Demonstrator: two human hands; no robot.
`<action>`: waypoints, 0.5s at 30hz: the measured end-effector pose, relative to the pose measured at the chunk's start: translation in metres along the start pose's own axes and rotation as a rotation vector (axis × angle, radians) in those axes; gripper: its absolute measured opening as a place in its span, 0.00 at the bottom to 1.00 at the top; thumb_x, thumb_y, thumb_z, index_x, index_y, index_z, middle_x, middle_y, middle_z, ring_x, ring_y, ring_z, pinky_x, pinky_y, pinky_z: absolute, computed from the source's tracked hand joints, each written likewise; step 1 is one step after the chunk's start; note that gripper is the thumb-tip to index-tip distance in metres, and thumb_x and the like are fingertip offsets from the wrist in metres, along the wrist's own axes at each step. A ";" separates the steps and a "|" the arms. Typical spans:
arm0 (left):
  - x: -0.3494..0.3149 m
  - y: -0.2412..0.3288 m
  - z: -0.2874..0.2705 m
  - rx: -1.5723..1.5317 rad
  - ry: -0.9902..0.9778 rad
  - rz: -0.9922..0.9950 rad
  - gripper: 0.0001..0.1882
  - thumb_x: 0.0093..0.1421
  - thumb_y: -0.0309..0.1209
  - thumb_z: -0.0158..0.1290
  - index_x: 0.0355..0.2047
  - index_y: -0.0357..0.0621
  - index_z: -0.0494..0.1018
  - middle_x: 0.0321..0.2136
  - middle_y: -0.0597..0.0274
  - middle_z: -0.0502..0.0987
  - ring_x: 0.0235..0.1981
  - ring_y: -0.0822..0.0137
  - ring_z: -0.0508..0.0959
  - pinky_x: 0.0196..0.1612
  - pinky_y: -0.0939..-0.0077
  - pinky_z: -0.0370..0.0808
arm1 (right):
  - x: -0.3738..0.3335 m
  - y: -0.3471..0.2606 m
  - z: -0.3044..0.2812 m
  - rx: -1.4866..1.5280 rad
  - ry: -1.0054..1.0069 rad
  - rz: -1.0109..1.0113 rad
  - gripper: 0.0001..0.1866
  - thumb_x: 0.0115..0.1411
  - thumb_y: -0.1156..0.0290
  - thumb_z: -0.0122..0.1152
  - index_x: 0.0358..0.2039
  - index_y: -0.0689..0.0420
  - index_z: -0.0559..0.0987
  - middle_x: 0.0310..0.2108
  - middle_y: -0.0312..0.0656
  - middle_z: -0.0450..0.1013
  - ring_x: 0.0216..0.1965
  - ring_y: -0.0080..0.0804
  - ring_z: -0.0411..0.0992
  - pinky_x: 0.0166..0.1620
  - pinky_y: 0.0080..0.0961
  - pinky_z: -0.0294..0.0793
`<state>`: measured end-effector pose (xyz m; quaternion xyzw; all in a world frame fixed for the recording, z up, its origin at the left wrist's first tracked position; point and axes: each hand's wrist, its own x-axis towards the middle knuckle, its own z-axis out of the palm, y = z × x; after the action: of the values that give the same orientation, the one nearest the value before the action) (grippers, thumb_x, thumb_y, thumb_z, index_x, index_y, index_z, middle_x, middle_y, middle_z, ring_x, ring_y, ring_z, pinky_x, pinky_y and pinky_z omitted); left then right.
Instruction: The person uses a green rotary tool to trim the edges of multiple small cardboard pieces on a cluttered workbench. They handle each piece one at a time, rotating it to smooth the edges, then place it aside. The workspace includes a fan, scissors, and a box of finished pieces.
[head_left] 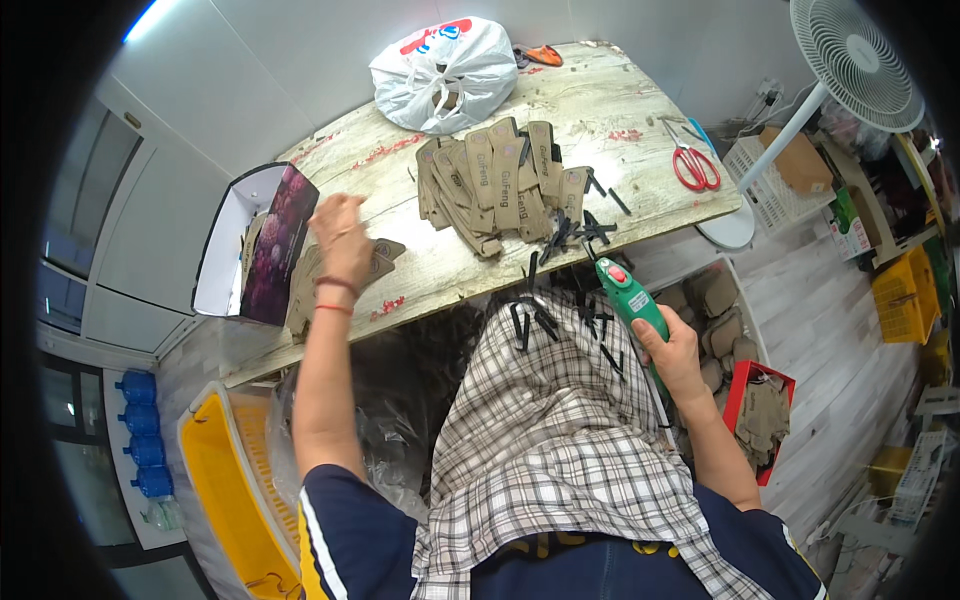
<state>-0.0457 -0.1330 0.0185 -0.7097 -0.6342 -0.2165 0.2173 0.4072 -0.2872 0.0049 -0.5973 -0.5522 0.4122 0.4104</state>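
Observation:
My right hand (pixel 677 352) grips a green handheld power tool (pixel 630 297) with a red button, its thin tip pointing toward the table's front edge. My left hand (pixel 340 240) is over a small stack of khaki fabric strips (pixel 383 262), beside the dark floral box (pixel 275 240). Its fingers look apart, and I see nothing held in them. A bigger pile of khaki strips (pixel 480 180) with printed lettering lies mid-table. Short black strips (pixel 575 232) are scattered at its right, and more black pieces (pixel 540 318) lie on my checked apron (pixel 540 430).
On the worn wooden table (pixel 640 110) are a tied white plastic bag (pixel 445 75) and red-handled scissors (pixel 696 168). A white fan (pixel 860 55) stands at right. Below are a yellow crate (pixel 215 480), a red box of khaki pieces (pixel 762 415) and a bin of khaki pieces (pixel 715 310).

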 end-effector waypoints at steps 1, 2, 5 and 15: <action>0.013 0.023 0.013 -0.072 0.039 0.015 0.18 0.49 0.28 0.59 0.43 0.47 0.75 0.42 0.56 0.71 0.50 0.57 0.68 0.52 0.60 0.60 | 0.001 -0.002 0.001 -0.003 0.009 0.001 0.19 0.59 0.57 0.64 0.37 0.62 0.77 0.19 0.32 0.69 0.17 0.16 0.65 0.22 0.18 0.65; 0.022 0.039 0.045 -0.103 0.131 0.058 0.18 0.50 0.32 0.60 0.43 0.47 0.76 0.42 0.57 0.71 0.49 0.57 0.68 0.51 0.60 0.60 | 0.003 -0.005 0.002 -0.002 0.007 -0.006 0.19 0.59 0.57 0.64 0.37 0.62 0.77 0.19 0.32 0.69 0.17 0.16 0.65 0.22 0.18 0.65; 0.062 0.134 0.066 -0.218 0.100 0.016 0.21 0.53 0.44 0.58 0.45 0.50 0.76 0.42 0.60 0.71 0.48 0.58 0.66 0.49 0.59 0.59 | 0.004 -0.009 0.002 0.005 0.030 -0.010 0.19 0.59 0.57 0.64 0.36 0.62 0.77 0.19 0.32 0.69 0.17 0.16 0.65 0.22 0.18 0.65; 0.075 0.204 0.080 -0.938 0.079 -0.582 0.13 0.51 0.27 0.61 0.38 0.40 0.76 0.28 0.65 0.78 0.33 0.61 0.76 0.49 0.67 0.66 | 0.000 -0.007 -0.001 0.006 0.066 -0.043 0.20 0.59 0.55 0.63 0.37 0.62 0.77 0.19 0.34 0.69 0.18 0.18 0.65 0.22 0.21 0.65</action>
<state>0.1673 -0.0463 -0.0094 -0.5173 -0.6312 -0.5532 -0.1672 0.4060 -0.2866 0.0116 -0.5974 -0.5499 0.3849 0.4389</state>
